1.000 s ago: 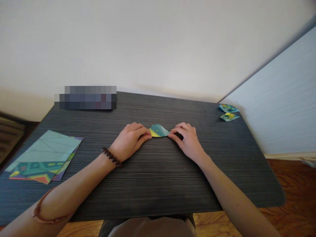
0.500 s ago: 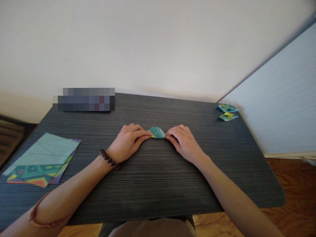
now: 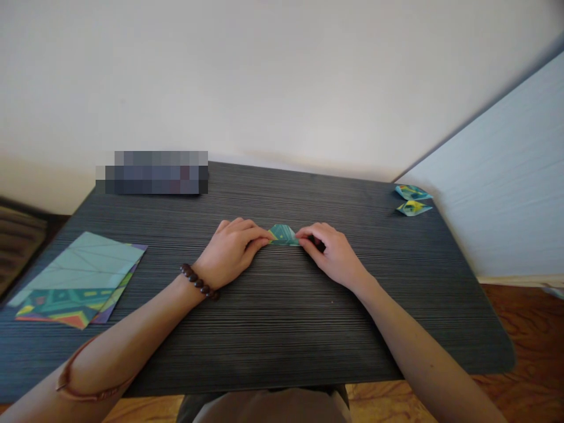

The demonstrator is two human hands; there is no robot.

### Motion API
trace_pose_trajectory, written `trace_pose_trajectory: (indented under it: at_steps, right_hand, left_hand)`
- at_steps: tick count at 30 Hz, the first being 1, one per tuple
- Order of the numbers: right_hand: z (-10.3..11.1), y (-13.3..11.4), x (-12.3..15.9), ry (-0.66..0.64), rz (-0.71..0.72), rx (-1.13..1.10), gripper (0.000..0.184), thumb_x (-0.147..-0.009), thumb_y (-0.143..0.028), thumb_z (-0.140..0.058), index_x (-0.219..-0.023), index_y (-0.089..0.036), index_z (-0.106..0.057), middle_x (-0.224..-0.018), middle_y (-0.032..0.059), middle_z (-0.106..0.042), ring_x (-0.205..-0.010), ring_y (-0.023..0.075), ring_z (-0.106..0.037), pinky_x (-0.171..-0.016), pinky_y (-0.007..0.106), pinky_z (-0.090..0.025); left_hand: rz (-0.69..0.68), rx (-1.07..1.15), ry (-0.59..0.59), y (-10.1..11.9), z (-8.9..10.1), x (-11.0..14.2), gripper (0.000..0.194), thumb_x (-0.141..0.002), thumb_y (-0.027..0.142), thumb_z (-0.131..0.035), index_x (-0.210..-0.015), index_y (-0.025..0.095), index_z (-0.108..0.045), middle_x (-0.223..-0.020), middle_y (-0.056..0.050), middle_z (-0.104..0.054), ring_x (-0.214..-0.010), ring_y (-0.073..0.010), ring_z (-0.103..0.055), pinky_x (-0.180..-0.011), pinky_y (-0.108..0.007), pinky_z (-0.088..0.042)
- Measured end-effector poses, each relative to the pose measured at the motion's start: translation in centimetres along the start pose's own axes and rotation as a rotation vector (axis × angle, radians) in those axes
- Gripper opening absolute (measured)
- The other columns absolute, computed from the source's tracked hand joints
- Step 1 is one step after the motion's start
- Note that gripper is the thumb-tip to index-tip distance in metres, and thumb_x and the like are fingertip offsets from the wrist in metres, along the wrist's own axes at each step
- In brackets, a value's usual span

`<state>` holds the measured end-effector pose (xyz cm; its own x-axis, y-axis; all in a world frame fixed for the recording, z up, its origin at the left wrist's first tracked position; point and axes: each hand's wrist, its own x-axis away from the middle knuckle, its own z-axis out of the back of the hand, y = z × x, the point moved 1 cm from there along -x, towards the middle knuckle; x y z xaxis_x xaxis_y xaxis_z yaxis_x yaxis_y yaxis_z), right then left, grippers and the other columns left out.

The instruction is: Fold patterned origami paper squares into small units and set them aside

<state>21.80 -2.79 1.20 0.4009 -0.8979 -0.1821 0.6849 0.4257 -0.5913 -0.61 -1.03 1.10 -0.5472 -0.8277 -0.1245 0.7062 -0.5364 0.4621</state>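
Observation:
A small folded piece of patterned teal and yellow paper lies on the dark striped table, near its middle. My left hand, with a brown bead bracelet on the wrist, pinches the paper's left end with curled fingers. At the paper's right end, my right hand presses and pinches it against the table. Most of the paper is hidden under my fingers.
A stack of patterned paper sheets lies at the table's left edge. Two small folded paper pieces sit at the far right corner, next to a pale blue panel. A blurred dark object rests at the back left.
My hands have come closer together over the folded paper, which now shows as a smaller, flatter shape between my fingertips.

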Motion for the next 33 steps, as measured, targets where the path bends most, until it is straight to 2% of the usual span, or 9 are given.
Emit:
trace_pose_trajectory:
  at_steps: [5, 11, 16, 23, 33]
  right_hand:
    - [0.05, -0.04, 0.23, -0.059, 0.010, 0.046, 0.013, -0.089, -0.023, -0.049, -0.092, -0.022, -0.062, -0.086, 0.0025, -0.061, -0.084, 0.0170, -0.051, -0.077, 0.032, -0.038]
    - [-0.04, 0.21, 0.43, -0.070, 0.005, 0.073, 0.015, -0.087, -0.034, -0.054, -0.085, -0.020, -0.058, -0.087, 0.0035, -0.057, -0.085, 0.0182, -0.048, -0.079, 0.034, -0.038]
    - [0.05, 0.11, 0.28, -0.053, -0.024, 0.052, 0.017, -0.086, -0.037, -0.055, -0.083, -0.021, -0.060, -0.087, 0.0029, -0.053, -0.087, 0.0175, -0.049, -0.080, 0.035, -0.039]
    - [0.12, -0.08, 0.72, -0.022, 0.022, 0.039, 0.013, -0.082, -0.035, -0.060, -0.082, -0.022, -0.064, -0.103, 0.0051, -0.043, -0.089, 0.0171, -0.047, -0.084, 0.036, -0.041]
    - [-0.13, -0.54, 0.06, -0.047, -0.114, 0.049, 0.014, -0.081, -0.031, -0.058, -0.073, -0.019, -0.061, -0.107, 0.0060, -0.046, -0.094, 0.0200, -0.050, -0.086, 0.042, -0.038]
  left_hand:
    - [0.029, 0.001, -0.002, 0.22, 0.08, -0.12, 0.023, -0.091, 0.033, -0.045, -0.092, 0.024, -0.066, -0.093, -0.001, -0.067, -0.087, -0.0189, -0.054, -0.080, -0.034, -0.038]
    - [0.025, -0.011, -0.001, 0.31, 0.25, -0.14, 0.021, -0.090, 0.033, -0.047, -0.091, 0.024, -0.065, -0.091, 0.000, -0.067, -0.087, -0.0188, -0.054, -0.080, -0.035, -0.038]
    - [0.012, -0.009, -0.005, 0.08, 0.49, 0.05, 0.020, -0.089, 0.034, -0.048, -0.088, 0.023, -0.065, -0.090, 0.000, -0.067, -0.085, -0.0184, -0.055, -0.079, -0.034, -0.039]
    - [-0.021, -0.018, 0.010, -0.46, 0.30, 0.17, 0.023, -0.089, 0.036, -0.047, -0.090, 0.022, -0.066, -0.091, -0.002, -0.066, -0.084, -0.0185, -0.054, -0.080, -0.034, -0.041]
    - [0.066, -0.018, -0.020, -0.04, 0.77, 0.07, 0.024, -0.088, 0.038, -0.047, -0.088, 0.023, -0.066, -0.087, -0.001, -0.068, -0.083, -0.0199, -0.055, -0.080, -0.036, -0.041]
